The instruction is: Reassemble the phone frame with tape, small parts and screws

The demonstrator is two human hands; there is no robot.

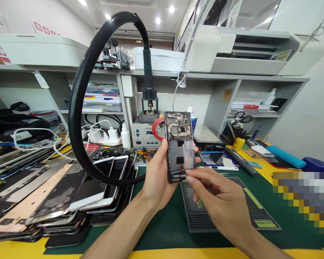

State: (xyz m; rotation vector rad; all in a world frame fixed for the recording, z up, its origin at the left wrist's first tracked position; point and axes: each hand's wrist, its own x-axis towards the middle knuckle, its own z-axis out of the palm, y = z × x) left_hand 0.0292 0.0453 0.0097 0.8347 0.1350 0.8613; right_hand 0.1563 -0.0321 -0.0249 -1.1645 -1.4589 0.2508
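Black opened phone [175, 154], centre frame, held in the fingers of the left hand [157, 171]; the right hand [223, 194] has narrow-set fingers at its lower-right corner, gripping what I cannot tell.

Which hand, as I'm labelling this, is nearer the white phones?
Left. The left hand is right of the white phones, holding an opened phone; the right hand is farther right.

Phone [176, 151] right of stacked phones [93, 190]
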